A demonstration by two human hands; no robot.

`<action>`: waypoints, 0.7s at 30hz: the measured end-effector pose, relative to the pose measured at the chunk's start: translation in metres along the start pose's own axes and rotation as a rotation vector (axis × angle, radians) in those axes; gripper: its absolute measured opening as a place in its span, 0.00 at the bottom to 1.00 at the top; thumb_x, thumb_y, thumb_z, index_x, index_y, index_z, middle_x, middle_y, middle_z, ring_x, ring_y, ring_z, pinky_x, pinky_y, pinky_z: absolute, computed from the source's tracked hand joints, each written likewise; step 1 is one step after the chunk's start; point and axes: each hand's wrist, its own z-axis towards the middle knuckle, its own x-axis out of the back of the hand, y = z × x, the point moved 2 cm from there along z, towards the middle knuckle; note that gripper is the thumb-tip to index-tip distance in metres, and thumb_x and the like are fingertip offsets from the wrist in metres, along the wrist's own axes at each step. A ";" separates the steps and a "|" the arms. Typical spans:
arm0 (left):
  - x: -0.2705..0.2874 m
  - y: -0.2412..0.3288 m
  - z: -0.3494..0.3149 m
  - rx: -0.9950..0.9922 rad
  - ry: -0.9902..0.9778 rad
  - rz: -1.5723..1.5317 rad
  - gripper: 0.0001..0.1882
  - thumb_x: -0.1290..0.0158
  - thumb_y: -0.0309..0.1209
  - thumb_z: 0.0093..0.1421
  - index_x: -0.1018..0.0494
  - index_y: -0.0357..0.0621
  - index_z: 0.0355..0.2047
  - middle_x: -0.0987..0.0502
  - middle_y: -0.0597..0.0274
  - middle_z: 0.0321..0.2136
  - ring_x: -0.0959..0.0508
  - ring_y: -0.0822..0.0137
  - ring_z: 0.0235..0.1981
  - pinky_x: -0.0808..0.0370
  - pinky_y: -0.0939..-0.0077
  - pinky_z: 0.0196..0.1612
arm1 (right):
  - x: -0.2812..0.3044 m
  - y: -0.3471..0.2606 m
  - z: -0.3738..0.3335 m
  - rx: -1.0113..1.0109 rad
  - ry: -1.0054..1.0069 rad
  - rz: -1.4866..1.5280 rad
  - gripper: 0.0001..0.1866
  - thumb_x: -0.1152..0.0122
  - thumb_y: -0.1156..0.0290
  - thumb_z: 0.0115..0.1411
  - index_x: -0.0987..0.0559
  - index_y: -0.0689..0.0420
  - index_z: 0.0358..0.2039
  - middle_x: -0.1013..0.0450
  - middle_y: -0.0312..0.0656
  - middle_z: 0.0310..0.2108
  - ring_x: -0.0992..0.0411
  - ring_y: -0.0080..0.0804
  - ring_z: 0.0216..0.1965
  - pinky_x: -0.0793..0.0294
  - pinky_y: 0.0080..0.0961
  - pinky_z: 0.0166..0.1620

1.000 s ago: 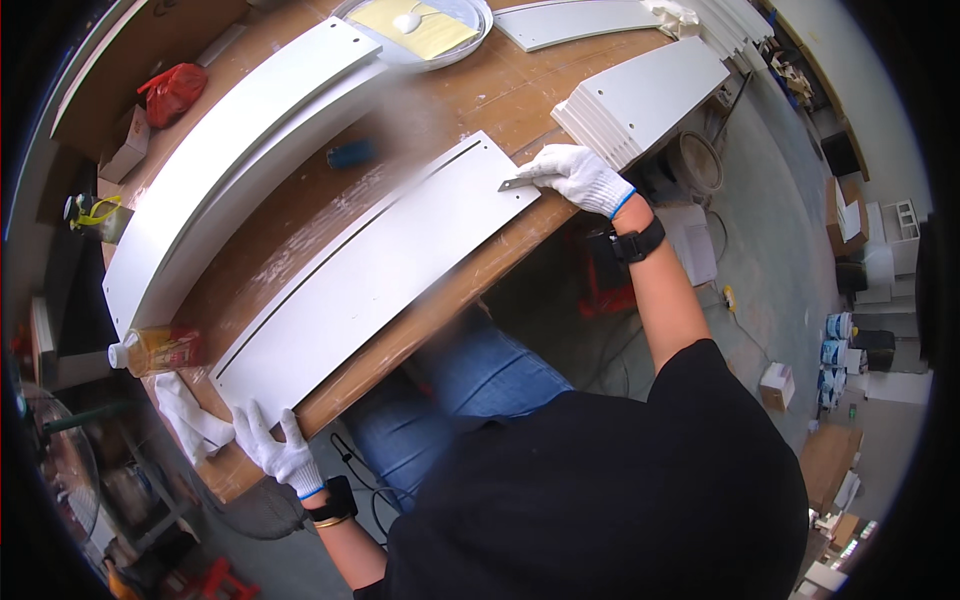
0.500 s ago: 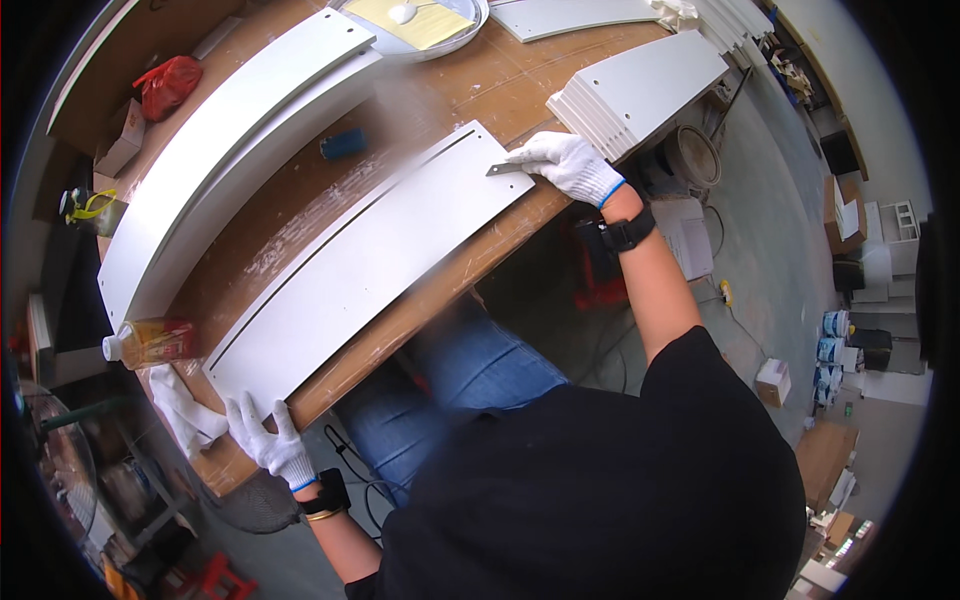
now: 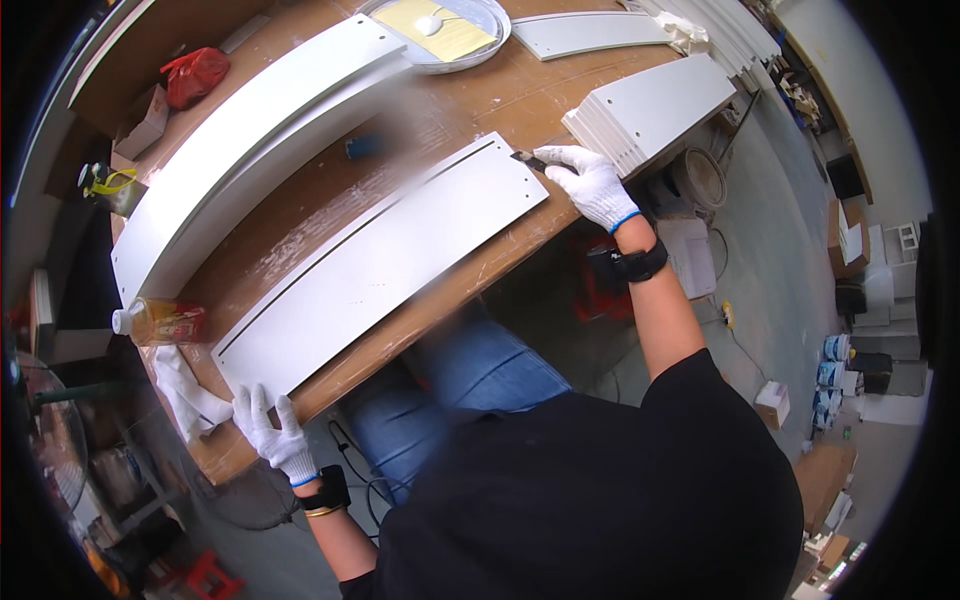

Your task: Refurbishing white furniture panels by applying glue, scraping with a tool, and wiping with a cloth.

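A white panel [image 3: 380, 255] with a long dark groove and small holes lies flat near the table's front edge. My left hand [image 3: 275, 432], in a white knit glove, rests with fingers spread on the panel's left end. My right hand [image 3: 590, 185], gloved alike, is at the far right end. It is closed around a small flat metal blade [image 3: 530, 160], dark in this light and partly hidden by the fingers. The blade's tip is at the panel's end edge; whether it touches cannot be told.
Curved white panels [image 3: 250, 130] stand behind on the brown table [image 3: 480, 95]. A stack of white panels [image 3: 660, 105] is right of my right hand. A bottle [image 3: 165, 322] and white cloth [image 3: 185, 395] lie at left. Farther back are a round tray [image 3: 500, 40] and red bag [image 3: 195, 78].
My right hand has turned the blade from lying over the panel's face to its right end edge. My left hand stays on the left end. The whole view has shifted slightly.
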 end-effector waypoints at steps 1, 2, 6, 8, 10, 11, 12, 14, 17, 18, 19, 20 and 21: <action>0.000 0.000 -0.004 -0.010 0.005 -0.044 0.21 0.43 0.37 0.58 0.27 0.39 0.49 0.29 0.47 0.54 0.34 0.47 0.58 0.42 0.53 0.62 | -0.011 -0.005 0.008 0.015 0.052 -0.009 0.16 0.45 0.75 0.58 0.23 0.61 0.47 0.23 0.45 0.45 0.26 0.31 0.48 0.30 0.24 0.53; 0.000 0.001 -0.006 -0.024 0.003 -0.093 0.20 0.44 0.37 0.59 0.26 0.39 0.48 0.28 0.48 0.52 0.34 0.47 0.58 0.43 0.52 0.63 | -0.020 -0.009 0.015 0.027 0.095 -0.014 0.18 0.47 0.72 0.57 0.24 0.61 0.49 0.24 0.48 0.46 0.27 0.36 0.49 0.30 0.27 0.53; 0.006 0.014 -0.014 -0.058 0.006 -0.134 0.15 0.46 0.30 0.61 0.27 0.36 0.47 0.27 0.47 0.50 0.33 0.50 0.56 0.39 0.58 0.61 | -0.045 -0.007 0.052 0.035 0.289 -0.394 0.18 0.47 0.70 0.57 0.23 0.59 0.48 0.25 0.48 0.45 0.25 0.39 0.46 0.28 0.29 0.51; 0.009 0.015 -0.019 0.002 0.038 -0.204 0.15 0.45 0.30 0.60 0.27 0.36 0.46 0.27 0.48 0.50 0.31 0.49 0.55 0.40 0.56 0.61 | -0.065 -0.009 0.057 0.018 0.244 -0.420 0.17 0.48 0.70 0.57 0.22 0.57 0.46 0.25 0.48 0.45 0.26 0.40 0.46 0.28 0.30 0.50; 0.010 0.013 -0.019 0.096 0.091 -0.320 0.16 0.43 0.26 0.57 0.27 0.37 0.46 0.25 0.50 0.47 0.28 0.51 0.52 0.39 0.57 0.61 | -0.092 -0.035 0.049 0.125 0.195 -0.405 0.14 0.48 0.70 0.56 0.19 0.52 0.41 0.24 0.46 0.43 0.26 0.43 0.45 0.27 0.33 0.48; 0.010 0.010 -0.019 0.106 0.093 -0.312 0.16 0.43 0.26 0.57 0.27 0.37 0.46 0.25 0.50 0.47 0.28 0.51 0.52 0.39 0.57 0.61 | -0.116 -0.043 0.043 0.143 0.168 -0.342 0.14 0.49 0.70 0.56 0.19 0.52 0.41 0.24 0.46 0.42 0.26 0.43 0.45 0.27 0.34 0.48; 0.008 0.008 -0.019 0.119 0.108 -0.360 0.16 0.42 0.25 0.56 0.27 0.37 0.46 0.25 0.51 0.46 0.27 0.53 0.50 0.37 0.58 0.60 | -0.142 -0.054 0.037 0.159 0.145 -0.282 0.14 0.49 0.70 0.56 0.19 0.51 0.41 0.24 0.45 0.41 0.26 0.44 0.44 0.27 0.34 0.47; 0.007 0.006 -0.016 0.105 0.143 -0.359 0.16 0.42 0.21 0.55 0.26 0.35 0.45 0.24 0.53 0.42 0.25 0.57 0.45 0.33 0.62 0.55 | -0.192 -0.088 0.016 0.353 0.087 -0.343 0.15 0.51 0.68 0.56 0.20 0.48 0.42 0.25 0.47 0.33 0.27 0.47 0.36 0.26 0.39 0.41; 0.008 0.000 -0.016 0.130 0.140 -0.253 0.15 0.42 0.21 0.55 0.26 0.34 0.45 0.25 0.53 0.42 0.25 0.59 0.43 0.30 0.66 0.51 | -0.262 -0.136 -0.012 0.407 -0.061 -0.343 0.15 0.53 0.69 0.56 0.21 0.48 0.42 0.27 0.48 0.31 0.26 0.47 0.34 0.26 0.40 0.37; 0.010 0.001 -0.013 0.136 0.144 -0.250 0.15 0.42 0.21 0.55 0.26 0.34 0.45 0.25 0.53 0.42 0.25 0.59 0.43 0.30 0.66 0.51 | -0.273 -0.154 -0.020 0.405 -0.138 -0.330 0.15 0.53 0.69 0.57 0.21 0.48 0.42 0.27 0.49 0.31 0.26 0.48 0.34 0.26 0.40 0.36; 0.011 0.005 -0.009 0.165 0.136 -0.322 0.15 0.43 0.21 0.56 0.26 0.34 0.44 0.24 0.53 0.42 0.24 0.61 0.42 0.29 0.68 0.50 | -0.280 -0.160 -0.025 0.407 -0.139 -0.335 0.15 0.53 0.69 0.57 0.21 0.48 0.42 0.27 0.49 0.31 0.26 0.48 0.34 0.26 0.40 0.36; 0.012 0.005 -0.006 0.195 0.129 -0.389 0.14 0.43 0.21 0.56 0.26 0.33 0.44 0.24 0.53 0.41 0.24 0.62 0.42 0.28 0.70 0.48 | -0.287 -0.167 -0.029 0.434 -0.162 -0.326 0.15 0.54 0.69 0.57 0.21 0.48 0.42 0.27 0.49 0.31 0.26 0.48 0.34 0.26 0.41 0.36; 0.012 0.002 -0.004 0.199 0.132 -0.389 0.14 0.43 0.21 0.56 0.26 0.33 0.44 0.24 0.53 0.41 0.24 0.62 0.42 0.28 0.70 0.48 | -0.291 -0.170 -0.031 0.461 -0.185 -0.318 0.15 0.54 0.70 0.57 0.21 0.48 0.42 0.27 0.49 0.32 0.26 0.47 0.34 0.26 0.41 0.36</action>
